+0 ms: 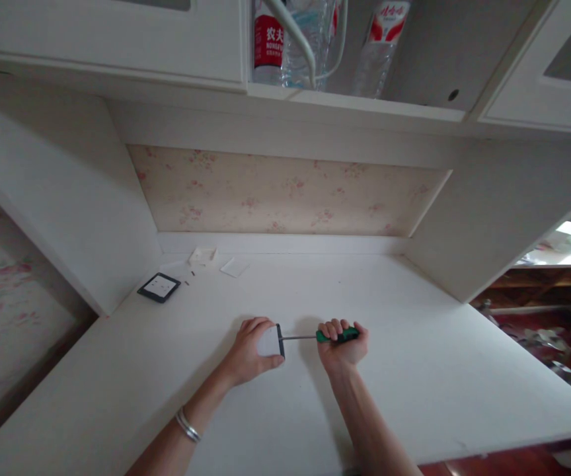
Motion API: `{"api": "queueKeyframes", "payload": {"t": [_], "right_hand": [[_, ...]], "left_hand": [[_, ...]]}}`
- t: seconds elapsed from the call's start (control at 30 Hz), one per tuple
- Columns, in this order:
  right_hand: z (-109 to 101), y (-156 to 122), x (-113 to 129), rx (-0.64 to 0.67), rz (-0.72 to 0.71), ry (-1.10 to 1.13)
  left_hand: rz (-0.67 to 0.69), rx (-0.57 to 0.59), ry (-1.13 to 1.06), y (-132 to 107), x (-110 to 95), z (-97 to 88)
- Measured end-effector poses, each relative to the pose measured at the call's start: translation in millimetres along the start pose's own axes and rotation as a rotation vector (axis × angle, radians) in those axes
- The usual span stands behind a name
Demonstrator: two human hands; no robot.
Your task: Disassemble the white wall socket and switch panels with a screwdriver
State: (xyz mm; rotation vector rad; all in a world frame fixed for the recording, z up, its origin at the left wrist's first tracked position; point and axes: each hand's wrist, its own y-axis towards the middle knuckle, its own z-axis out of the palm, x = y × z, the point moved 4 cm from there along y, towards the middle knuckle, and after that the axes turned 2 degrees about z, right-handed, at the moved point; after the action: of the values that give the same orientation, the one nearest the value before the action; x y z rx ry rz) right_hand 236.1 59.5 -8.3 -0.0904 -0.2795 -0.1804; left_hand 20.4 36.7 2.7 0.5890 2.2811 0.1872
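Observation:
My left hand [252, 348] grips a small white panel [267, 342] with a dark edge, thumb at the near side and fingers at the far side. In my right hand [343, 344] is a screwdriver [299, 338] with a green and black handle, fingers wrapped round it. Its metal shaft points left, and the tip meets the panel's dark edge. Whether the tip sits in a screw is too small to tell. At the back left of the desk lies a dark square frame [159, 287] with a white face.
Near the frame lie a small white tray-like piece [202, 256], a thin clear or white sheet [234, 266] and two tiny dark bits. A cupboard shelf [359, 106] with plastic bottles [379, 49] and a white cable [299, 39] overhangs the desk [414, 363]. Side panels flank it.

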Motion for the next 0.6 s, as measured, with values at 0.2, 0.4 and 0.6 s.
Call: {"api": "queueKeyframes", "payload": {"t": [0.2,0.4,0.6], "right_hand": [[-9.9,-1.1,1.1,-0.042,-0.048,-0.030],[-13.1,-5.6,-13.3,-0.110,-0.052,-0.070],[5.1,0.9,-27.6,-0.141,0.018,-0.006]], "left_hand": [[-0.008,0.043,0.013,1.8,-1.1,-2.0],[0.007,0.020,0.025,3.6,-3.9,-0.3],[0.021,-0.043,-0.033,-0.9,-4.7,-1.0]]}}
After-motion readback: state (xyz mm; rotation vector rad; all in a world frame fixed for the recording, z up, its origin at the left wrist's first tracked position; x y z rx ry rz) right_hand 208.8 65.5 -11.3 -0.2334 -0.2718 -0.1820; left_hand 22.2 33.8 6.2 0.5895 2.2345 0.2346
